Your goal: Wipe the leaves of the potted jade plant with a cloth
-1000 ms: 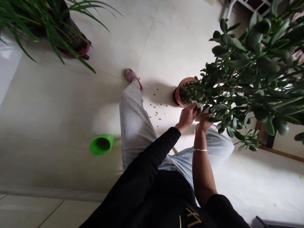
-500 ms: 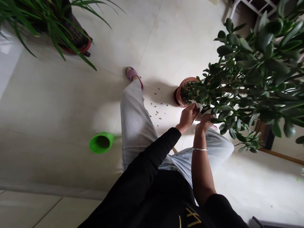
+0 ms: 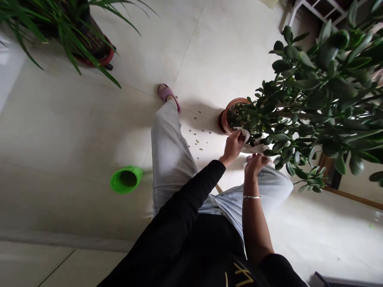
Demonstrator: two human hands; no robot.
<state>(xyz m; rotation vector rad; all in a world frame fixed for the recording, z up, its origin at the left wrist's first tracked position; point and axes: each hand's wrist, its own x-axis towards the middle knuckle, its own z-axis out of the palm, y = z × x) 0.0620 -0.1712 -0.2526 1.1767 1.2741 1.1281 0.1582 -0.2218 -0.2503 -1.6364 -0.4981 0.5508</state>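
Jade plant [image 3: 302, 107] foliage overhangs a white cloth [image 3: 253, 148] pinched by the left hand [image 3: 232, 147]; the right hand [image 3: 255, 165], fingers half-curled, seems just below it.

Left arm [image 3: 179, 199]: reaches forward, covered to the wrist by a black sleeve [image 3: 197, 185].
Left grip [image 3: 232, 146]: raised, fingers curled closed.
Right arm [image 3: 253, 227]: forearm bare and angled forward, a silver bangle [image 3: 251, 197] above the wrist, a black sleeve [image 3: 278, 271] ending near the elbow.
Right grip [image 3: 255, 165]: just beside the left grip, fingers half curled.
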